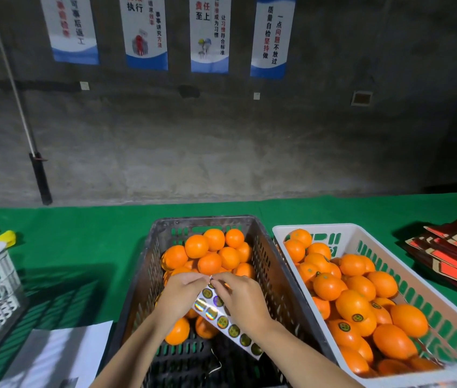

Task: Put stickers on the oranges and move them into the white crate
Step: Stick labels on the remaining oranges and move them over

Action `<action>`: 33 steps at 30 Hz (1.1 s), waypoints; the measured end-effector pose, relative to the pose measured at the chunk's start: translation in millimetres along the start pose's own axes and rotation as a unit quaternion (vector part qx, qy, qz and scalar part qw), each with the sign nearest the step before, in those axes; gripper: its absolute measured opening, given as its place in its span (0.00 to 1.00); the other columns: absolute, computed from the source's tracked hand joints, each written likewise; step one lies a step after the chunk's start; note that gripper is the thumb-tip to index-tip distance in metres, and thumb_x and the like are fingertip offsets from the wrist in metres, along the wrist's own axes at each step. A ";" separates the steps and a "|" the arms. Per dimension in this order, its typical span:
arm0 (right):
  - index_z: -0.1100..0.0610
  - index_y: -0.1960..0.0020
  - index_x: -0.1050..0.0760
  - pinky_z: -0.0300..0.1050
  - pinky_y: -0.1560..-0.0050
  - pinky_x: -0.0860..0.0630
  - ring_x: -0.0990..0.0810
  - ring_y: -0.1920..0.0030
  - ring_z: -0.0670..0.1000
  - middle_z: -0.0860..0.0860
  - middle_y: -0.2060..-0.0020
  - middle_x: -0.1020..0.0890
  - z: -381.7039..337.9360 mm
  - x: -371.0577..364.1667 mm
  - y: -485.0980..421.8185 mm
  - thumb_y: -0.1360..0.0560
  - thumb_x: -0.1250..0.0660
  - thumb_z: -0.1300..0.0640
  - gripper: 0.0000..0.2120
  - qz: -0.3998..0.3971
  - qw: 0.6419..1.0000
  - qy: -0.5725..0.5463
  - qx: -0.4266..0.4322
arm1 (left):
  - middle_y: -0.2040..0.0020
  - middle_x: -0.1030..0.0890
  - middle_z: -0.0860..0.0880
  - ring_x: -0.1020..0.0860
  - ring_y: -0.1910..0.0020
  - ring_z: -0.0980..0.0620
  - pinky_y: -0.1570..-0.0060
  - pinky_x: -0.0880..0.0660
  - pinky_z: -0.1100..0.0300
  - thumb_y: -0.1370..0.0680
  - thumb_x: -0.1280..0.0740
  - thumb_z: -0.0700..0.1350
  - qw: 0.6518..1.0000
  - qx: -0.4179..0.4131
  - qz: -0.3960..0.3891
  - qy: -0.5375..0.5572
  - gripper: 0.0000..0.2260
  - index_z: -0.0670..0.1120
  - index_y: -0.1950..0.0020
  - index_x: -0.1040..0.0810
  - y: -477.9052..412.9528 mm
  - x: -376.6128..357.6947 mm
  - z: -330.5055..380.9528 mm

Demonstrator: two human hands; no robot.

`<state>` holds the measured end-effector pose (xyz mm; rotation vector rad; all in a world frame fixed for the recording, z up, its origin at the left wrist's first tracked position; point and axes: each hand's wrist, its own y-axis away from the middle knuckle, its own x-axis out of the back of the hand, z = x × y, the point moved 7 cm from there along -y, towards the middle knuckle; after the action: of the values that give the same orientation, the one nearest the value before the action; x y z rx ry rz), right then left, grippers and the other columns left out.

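Head view, both hands (210, 296) pinching shiny sticker strip (228, 322)

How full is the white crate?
Mostly full: oranges cover the white crate's floor, piled to about rim height, several already stickered.

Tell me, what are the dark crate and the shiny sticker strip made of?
The dark crate looks like hard, dull plastic: moulded slots pierce its walls. The sticker strip seems to be glossy paper backing with foil stickers, since they flash rainbow colours; it bends, so it is probably thin.
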<state>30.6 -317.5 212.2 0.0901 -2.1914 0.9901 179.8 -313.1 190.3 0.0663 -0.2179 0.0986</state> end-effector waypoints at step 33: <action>0.53 0.52 0.19 0.46 0.50 0.25 0.21 0.46 0.47 0.45 0.48 0.18 -10.6 -1.2 -0.5 0.22 0.31 0.56 0.02 0.031 0.996 0.034 0.072 | 0.54 0.14 0.46 0.15 0.55 0.50 0.61 0.22 0.59 0.21 0.30 0.49 0.993 0.076 0.047 0.082 0.08 0.44 0.50 0.17 2.8 7.6 -8.0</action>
<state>37.9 -311.0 216.5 0.0542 -2.0697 1.1699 188.6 -309.1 184.3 0.1979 -0.0491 0.2132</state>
